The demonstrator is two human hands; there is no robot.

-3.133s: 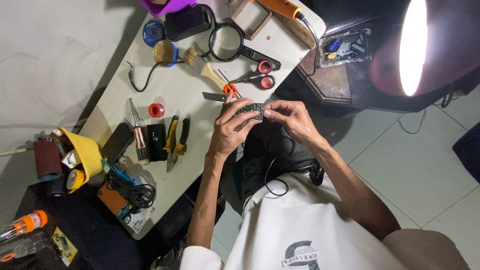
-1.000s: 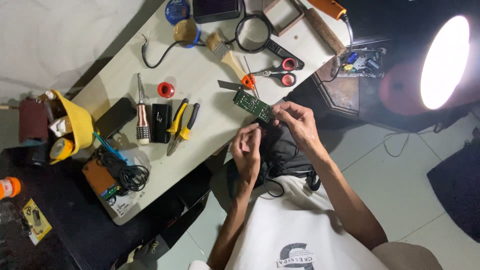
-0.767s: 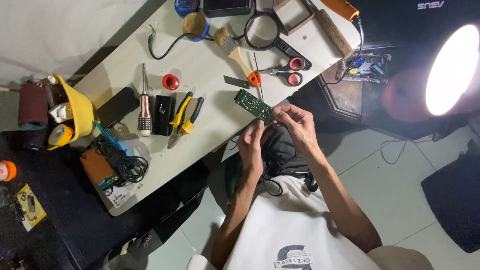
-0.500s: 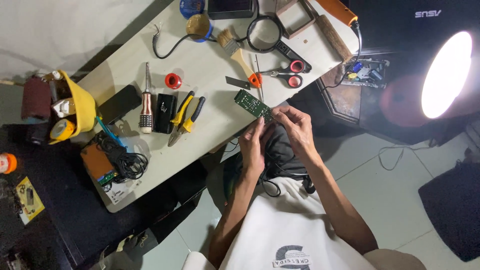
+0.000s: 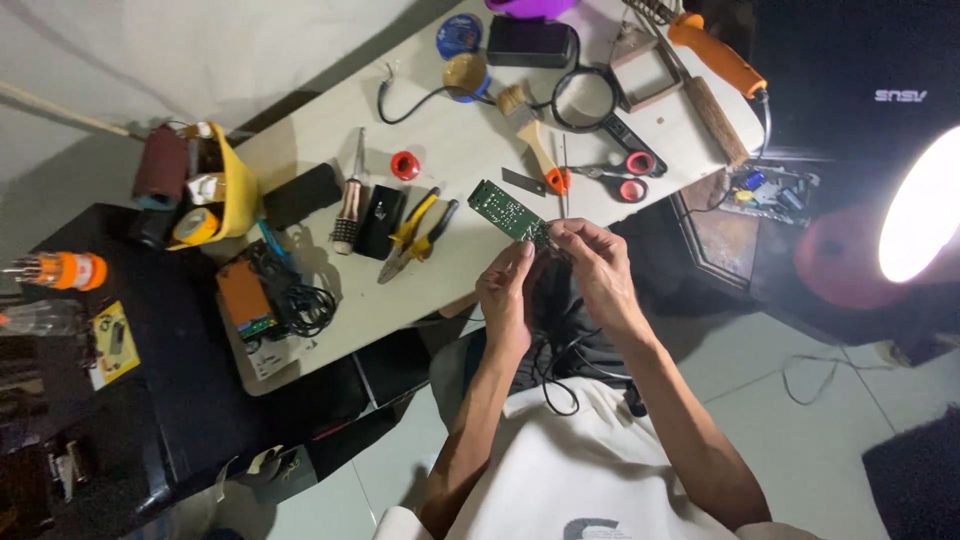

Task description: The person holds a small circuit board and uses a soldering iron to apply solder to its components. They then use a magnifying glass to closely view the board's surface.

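So the person's got a small green circuit board [image 5: 508, 210] pinched at its near end, right at the edge of the white table [image 5: 450, 290]. The left hand [image 5: 508, 295] comes up from below with fingertips pressed on the board's near corner, and the right hand [image 5: 595, 265] curls over from the other side, fingers closed on the same end. The far end of the board sticks out over the tabletop, tilted a bit.

Using the board as the reference: just beyond it lie a brush [image 5: 530, 135] with a wooden handle and red-handled scissors [image 5: 610, 180], with a round magnifier [image 5: 590, 100] further back. To the left of the board sit yellow-handled pliers [image 5: 420, 235], a black rectangular block [image 5: 380, 220], a small red spool [image 5: 404, 165] and a soldering iron [image 5: 350, 195]. Much further left there's a yellow holder [image 5: 235, 190] full of tape rolls. Way off to the right, an orange-handled tool [image 5: 715, 55] and a bright lamp [image 5: 920, 215]. A black cable [image 5: 550, 350] hangs below the hands.
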